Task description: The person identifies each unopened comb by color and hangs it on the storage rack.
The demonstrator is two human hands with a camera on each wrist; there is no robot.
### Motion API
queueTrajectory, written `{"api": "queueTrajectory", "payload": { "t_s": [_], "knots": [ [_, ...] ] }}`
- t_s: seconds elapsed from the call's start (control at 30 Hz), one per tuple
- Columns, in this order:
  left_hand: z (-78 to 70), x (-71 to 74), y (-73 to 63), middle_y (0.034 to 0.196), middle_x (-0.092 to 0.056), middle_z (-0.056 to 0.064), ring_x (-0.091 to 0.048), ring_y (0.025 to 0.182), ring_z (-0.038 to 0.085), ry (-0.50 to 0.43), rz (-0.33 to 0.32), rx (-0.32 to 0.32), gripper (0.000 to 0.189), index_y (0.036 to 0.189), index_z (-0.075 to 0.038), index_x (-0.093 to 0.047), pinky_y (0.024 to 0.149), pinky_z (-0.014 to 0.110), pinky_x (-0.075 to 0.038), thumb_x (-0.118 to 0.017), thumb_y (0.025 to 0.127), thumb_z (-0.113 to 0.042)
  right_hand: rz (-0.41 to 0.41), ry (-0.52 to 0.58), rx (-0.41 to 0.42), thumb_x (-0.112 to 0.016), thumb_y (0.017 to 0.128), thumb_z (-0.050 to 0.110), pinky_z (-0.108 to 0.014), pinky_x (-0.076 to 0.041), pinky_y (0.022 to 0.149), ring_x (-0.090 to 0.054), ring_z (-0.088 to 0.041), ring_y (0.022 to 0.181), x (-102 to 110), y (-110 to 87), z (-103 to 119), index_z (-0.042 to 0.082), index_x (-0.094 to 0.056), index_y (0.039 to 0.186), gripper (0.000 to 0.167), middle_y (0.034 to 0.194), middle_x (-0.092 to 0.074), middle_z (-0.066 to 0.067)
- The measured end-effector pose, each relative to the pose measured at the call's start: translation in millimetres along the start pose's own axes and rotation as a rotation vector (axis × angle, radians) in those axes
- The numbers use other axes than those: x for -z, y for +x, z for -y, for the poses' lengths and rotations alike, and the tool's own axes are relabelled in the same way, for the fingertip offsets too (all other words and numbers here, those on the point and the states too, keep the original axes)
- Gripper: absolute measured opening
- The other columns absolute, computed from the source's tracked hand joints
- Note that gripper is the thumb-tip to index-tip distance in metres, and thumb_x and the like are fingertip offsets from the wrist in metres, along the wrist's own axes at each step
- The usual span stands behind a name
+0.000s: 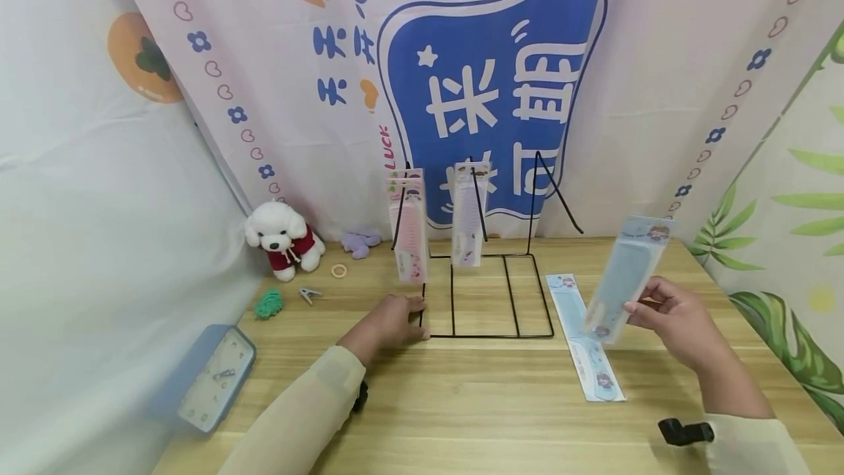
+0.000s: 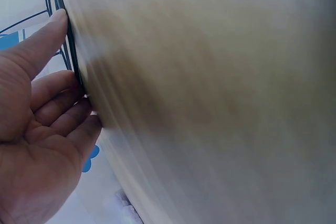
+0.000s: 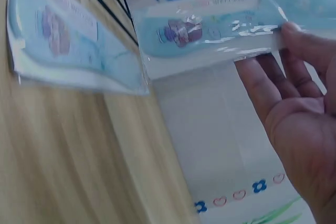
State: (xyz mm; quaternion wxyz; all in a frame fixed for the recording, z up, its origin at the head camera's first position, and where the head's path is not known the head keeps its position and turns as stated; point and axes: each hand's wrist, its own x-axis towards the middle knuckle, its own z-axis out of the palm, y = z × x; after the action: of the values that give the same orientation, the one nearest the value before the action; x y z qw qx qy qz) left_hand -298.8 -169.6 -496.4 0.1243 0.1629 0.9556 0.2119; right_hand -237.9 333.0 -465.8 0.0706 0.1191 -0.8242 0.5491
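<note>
My right hand (image 1: 672, 314) pinches a blue comb in a clear packet (image 1: 623, 277) between thumb and fingers, tilted above the table. Beneath and left of it, a second packaged blue comb (image 1: 593, 358) lies flat on the wood. At the front left corner of a black wire display rack (image 1: 488, 336), my left hand (image 1: 389, 325) holds the base, thumb and fingertips against the wires. Packaged pink combs (image 1: 412, 229) hang from the rack's left hook and a packaged purple comb (image 1: 469, 215) from the middle one. The right hook (image 1: 560, 193) juts forward and down.
A white plush dog (image 1: 280, 229), a purple toy (image 1: 360, 242), a wooden ring (image 1: 339, 270), a metal clip (image 1: 308, 295) and a green coil (image 1: 268, 304) sit at the left. Nearer stands a blue clock (image 1: 217, 380). A printed curtain (image 1: 277, 94) hangs behind the rack.
</note>
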Motion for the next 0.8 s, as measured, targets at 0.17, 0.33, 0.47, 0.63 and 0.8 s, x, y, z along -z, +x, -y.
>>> {"api": "queueTrajectory", "payload": {
  "t_s": [0.17,0.33,0.47,0.63,0.8],
  "knots": [
    [-0.1,-0.3,0.7,0.167,-0.052,0.009,-0.045,0.158,0.034,-0.011,0.005,0.019,0.067,0.155,-0.009,-0.061,0.132,0.049,-0.037,-0.086,0.097,-0.033,0.134,0.074,0.117,-0.068,0.103,-0.007,-0.029,-0.069,0.081,-0.077,-0.006,0.100,-17.3,-2.7,15.2,-0.003,-0.066,0.125,0.023,0.114,-0.075,0.014],
    [0.0,-0.4,0.8,0.168,-0.051,0.009,-0.045,0.158,0.035,-0.007,0.009,0.017,0.067,0.155,-0.009,-0.061,0.132,0.049,-0.038,-0.086,0.097,-0.033,0.211,0.107,0.133,-0.068,0.103,-0.007,-0.033,-0.070,0.082,-0.077,-0.009,0.102,-33.2,-2.8,26.9,-0.004,-0.065,0.126,0.024,0.116,-0.076,0.013],
    [0.2,-0.6,0.8,0.168,-0.051,0.009,-0.044,0.159,0.034,-0.018,0.006,0.023,0.068,0.156,-0.009,-0.060,0.132,0.048,-0.036,-0.085,0.097,-0.033,0.211,0.074,0.107,-0.070,0.104,-0.002,-0.033,-0.070,0.081,-0.077,-0.009,0.099,-41.0,-2.4,33.8,-0.003,-0.065,0.120,0.017,0.111,-0.075,0.010],
    [0.4,-0.5,0.5,0.168,-0.051,0.010,-0.044,0.159,0.035,-0.007,0.006,0.008,0.068,0.155,-0.007,-0.061,0.132,0.049,-0.037,-0.086,0.097,-0.033,0.198,0.050,0.072,-0.070,0.105,0.002,-0.033,-0.070,0.079,-0.076,-0.011,0.095,-44.1,-2.0,37.7,-0.002,-0.063,0.113,0.011,0.105,-0.074,0.004],
    [0.3,-0.6,1.1,0.168,-0.051,0.009,-0.044,0.159,0.034,-0.018,0.006,0.013,0.068,0.155,-0.008,-0.061,0.132,0.048,-0.037,-0.085,0.097,-0.033,0.192,0.026,0.064,-0.070,0.106,0.004,-0.033,-0.070,0.079,-0.076,-0.011,0.094,-45.1,-1.5,37.3,0.001,-0.062,0.111,0.010,0.103,-0.073,0.001]
  ]
}}
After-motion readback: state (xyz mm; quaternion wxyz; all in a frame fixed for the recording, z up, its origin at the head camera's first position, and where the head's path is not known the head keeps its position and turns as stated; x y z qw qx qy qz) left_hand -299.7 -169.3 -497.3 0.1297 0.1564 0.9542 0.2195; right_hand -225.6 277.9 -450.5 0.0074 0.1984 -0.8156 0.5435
